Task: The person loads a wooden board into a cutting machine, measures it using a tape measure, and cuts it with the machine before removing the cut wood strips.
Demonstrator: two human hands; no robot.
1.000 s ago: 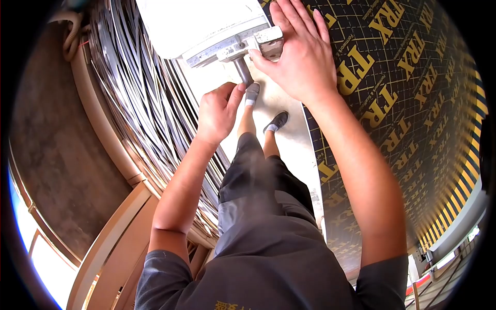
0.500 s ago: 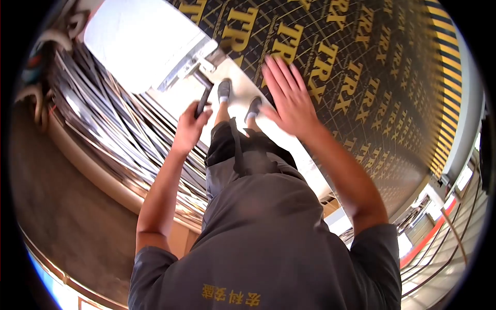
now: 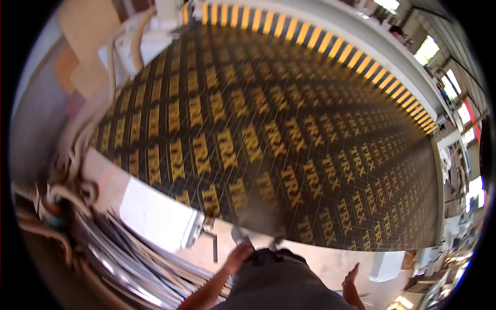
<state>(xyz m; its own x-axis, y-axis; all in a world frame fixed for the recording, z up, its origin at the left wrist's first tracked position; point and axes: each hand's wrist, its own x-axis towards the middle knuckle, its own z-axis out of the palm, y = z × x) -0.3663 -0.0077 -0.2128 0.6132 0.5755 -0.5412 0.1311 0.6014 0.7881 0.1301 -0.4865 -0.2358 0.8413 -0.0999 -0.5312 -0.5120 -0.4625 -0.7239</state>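
Below the near edge of a large black work surface printed with yellow "TRX" (image 3: 253, 142) is my left hand (image 3: 240, 257), in front of my waist. It is small and smeared, so its fingers cannot be made out. Just left of it, apart from the hand, hangs a dark bent crank handle (image 3: 215, 247) on the metal bracket of a white panel (image 3: 155, 212). My right hand (image 3: 350, 277) is out to the right, fingers stretched, holding nothing and clear of the surface's edge.
A yellow-and-black striped strip (image 3: 310, 39) lines the far edge. Long thin strips (image 3: 139, 268) lie in a bundle at lower left, near tan hoses (image 3: 67, 199). A white box-like object (image 3: 387, 266) stands at lower right. Windows and shelving fill the right background.
My view has swung up and across the printed surface. My left hand has let go of the crank handle and moved right of it. My right hand has drawn back from over the surface.
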